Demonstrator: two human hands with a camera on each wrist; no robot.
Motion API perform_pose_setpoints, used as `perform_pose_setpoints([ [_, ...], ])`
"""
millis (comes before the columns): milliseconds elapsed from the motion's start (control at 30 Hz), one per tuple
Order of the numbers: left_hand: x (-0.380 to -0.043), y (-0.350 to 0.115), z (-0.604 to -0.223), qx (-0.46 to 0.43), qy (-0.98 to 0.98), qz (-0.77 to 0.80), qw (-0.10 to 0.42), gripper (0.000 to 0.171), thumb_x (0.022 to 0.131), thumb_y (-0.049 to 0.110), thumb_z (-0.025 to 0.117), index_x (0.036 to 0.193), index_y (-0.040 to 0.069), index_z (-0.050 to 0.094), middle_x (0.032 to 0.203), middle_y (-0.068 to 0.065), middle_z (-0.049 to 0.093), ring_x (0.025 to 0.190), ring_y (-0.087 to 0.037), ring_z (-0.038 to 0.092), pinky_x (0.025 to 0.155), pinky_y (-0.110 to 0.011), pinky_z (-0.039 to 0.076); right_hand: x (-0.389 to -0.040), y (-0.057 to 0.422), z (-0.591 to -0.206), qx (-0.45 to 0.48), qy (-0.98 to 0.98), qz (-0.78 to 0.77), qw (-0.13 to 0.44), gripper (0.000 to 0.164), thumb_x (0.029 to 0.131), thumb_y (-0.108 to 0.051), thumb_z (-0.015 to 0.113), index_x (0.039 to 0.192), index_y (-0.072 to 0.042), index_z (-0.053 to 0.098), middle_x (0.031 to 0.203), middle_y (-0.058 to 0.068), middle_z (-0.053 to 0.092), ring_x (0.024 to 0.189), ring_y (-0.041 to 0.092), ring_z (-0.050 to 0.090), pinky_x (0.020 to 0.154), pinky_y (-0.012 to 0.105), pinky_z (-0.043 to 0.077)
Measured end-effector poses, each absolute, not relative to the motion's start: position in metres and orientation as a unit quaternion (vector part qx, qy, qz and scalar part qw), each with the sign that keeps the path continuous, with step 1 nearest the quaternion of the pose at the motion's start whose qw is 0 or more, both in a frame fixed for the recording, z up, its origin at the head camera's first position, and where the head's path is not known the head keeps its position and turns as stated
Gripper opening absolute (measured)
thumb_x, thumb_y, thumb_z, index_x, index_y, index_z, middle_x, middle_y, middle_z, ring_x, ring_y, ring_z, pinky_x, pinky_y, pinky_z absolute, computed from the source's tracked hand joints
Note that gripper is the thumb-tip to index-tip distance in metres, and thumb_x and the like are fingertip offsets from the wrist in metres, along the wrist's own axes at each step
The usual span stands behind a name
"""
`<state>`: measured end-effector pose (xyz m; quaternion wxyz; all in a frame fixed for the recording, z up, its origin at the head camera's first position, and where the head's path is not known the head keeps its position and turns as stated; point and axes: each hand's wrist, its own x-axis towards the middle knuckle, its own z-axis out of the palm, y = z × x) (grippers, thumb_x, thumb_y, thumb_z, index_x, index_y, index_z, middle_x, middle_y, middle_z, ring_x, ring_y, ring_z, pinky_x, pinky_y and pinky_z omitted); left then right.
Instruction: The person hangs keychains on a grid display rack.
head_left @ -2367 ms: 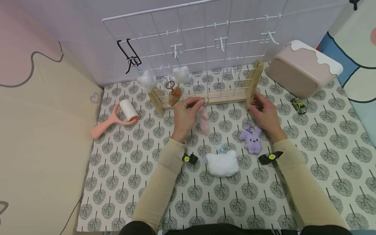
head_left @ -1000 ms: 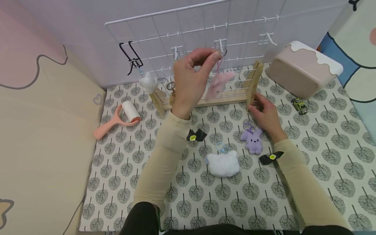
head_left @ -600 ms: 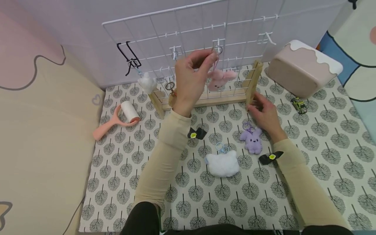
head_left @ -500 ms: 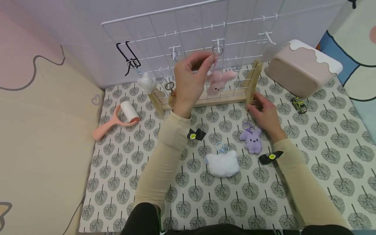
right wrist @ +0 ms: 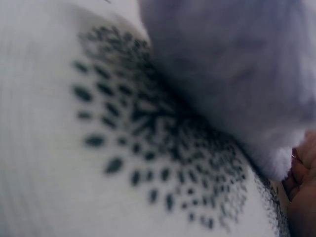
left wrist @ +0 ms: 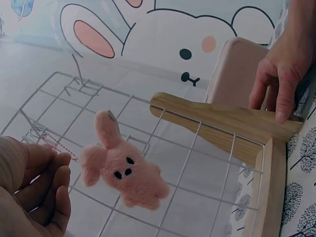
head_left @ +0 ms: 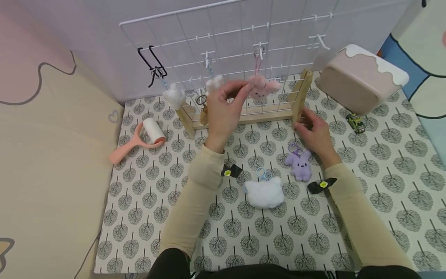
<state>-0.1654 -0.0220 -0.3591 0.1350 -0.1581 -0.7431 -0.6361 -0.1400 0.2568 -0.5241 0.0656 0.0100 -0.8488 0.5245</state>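
Left wrist view, pink bunny (left wrist: 136,175) hanging between hands (left wrist: 34,190) (left wrist: 284,71), nearer the left

Peach-handled roller (head_left: 135,142), and toy car (head_left: 355,123) beside pinkish box (head_left: 362,79)

Hands (left wrist: 34,195) (right wrist: 303,192) cut off in wrist views, purple plush (right wrist: 237,64) blurred, brown charm (head_left: 203,116) partly hidden

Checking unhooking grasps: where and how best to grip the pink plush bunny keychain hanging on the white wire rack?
Likely pinch the thin silver ring from the front: the white hook juts out that way, so the ring should slide off forward. The pink plush bunny dangles on a pink beaded chain and might swing.
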Motion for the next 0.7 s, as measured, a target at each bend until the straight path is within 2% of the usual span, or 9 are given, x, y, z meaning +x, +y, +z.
perform_pose_setpoints([
  [267,-0.156,-0.027,-0.387,-0.154,-0.751,-0.629,0.127,0.016,0.099,0.012,0.076,0.107,-0.002,0.078,0.101,-0.014,0.079,0.085,-0.016,0.068,0.079,-0.029,0.055,-0.139,0.257,-0.523,0.003,-0.851,0.522,0.056,0.061,0.102,-0.018,0.071,0.159,-0.022,0.049,0.137,0.022,0.068,0.106,-0.001,0.062,0.090,0.012,0.048],
  [533,-0.133,-0.029,-0.443,-0.136,-0.779,-0.609,0.064,0.018,0.099,0.017,0.075,0.107,0.001,0.079,0.101,-0.009,0.080,0.085,-0.015,0.068,0.075,-0.028,0.054,-0.138,0.256,-0.520,0.011,-0.850,0.522,0.061,0.063,0.101,-0.016,0.072,0.159,-0.021,0.049,0.139,0.022,0.067,0.117,0.031,0.067,0.090,0.012,0.048],
  [600,-0.125,-0.031,-0.456,-0.127,-0.786,-0.604,0.043,0.017,0.099,0.018,0.076,0.107,0.003,0.080,0.100,-0.007,0.080,0.086,-0.014,0.067,0.074,-0.026,0.053,-0.138,0.256,-0.521,0.012,-0.852,0.520,0.060,0.063,0.102,-0.017,0.072,0.159,-0.021,0.048,0.139,0.022,0.067,0.117,0.034,0.067,0.090,0.013,0.048],
  [700,-0.115,-0.033,-0.473,-0.117,-0.797,-0.592,0.010,0.017,0.099,0.020,0.077,0.107,0.006,0.081,0.100,-0.003,0.080,0.087,-0.011,0.066,0.074,-0.024,0.052,-0.138,0.257,-0.522,0.006,-0.856,0.514,0.058,0.062,0.102,-0.018,0.072,0.159,-0.021,0.048,0.138,0.022,0.068,0.115,0.029,0.068,0.090,0.013,0.048],
])
